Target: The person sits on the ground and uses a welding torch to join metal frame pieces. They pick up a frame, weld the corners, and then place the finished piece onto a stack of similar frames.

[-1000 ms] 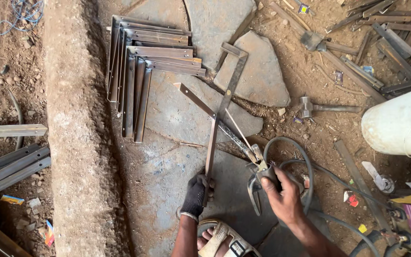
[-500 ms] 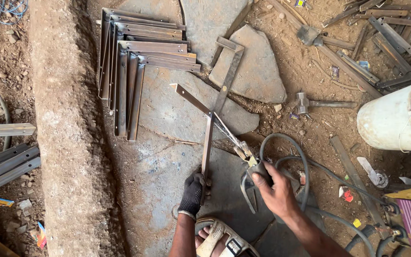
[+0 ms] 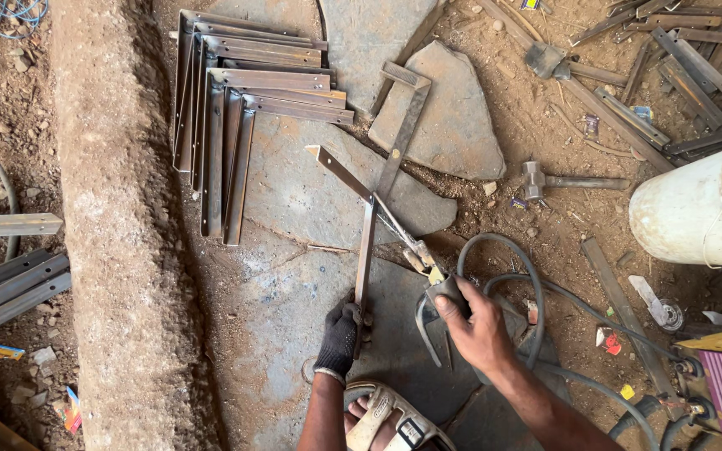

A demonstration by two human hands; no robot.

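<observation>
1. Your left hand (image 3: 340,338), in a dark glove, is closed around the near end of an angle-iron piece (image 3: 366,250) that runs away from you across the stone slab (image 3: 294,284)
2. Your right hand (image 3: 476,324), bare, is clamped on the handle of a welding electrode holder (image 3: 428,271); its thin rod slants up and left to the corner of the joint
3. That piece meets a second flat bar (image 3: 340,173) at a corner, forming an L-shaped bracket lying flat on the slab; a third bar (image 3: 403,134) with a short cross end lies just beyond the corner, across a smaller stone (image 3: 453,125)
4. Both hands are apart, one on each side of the near leg of the bracket
5. Grey cable (image 3: 532,288) loops from the holder, curving past your right wrist towards the lower right
6. Your sandalled foot (image 3: 382,413) rests between your forearms at the bottom edge
7. Stack of finished brackets (image 3: 236,92) lies upper left on the slab, well apart from your hands
8. Hammer (image 3: 545,179) lies on the dirt to the right of the smaller stone; a white drum (image 3: 695,209) sits at the right edge
9. Long concrete kerb (image 3: 114,234) runs down the left side, with loose steel bars (image 3: 10,284) beyond it
</observation>
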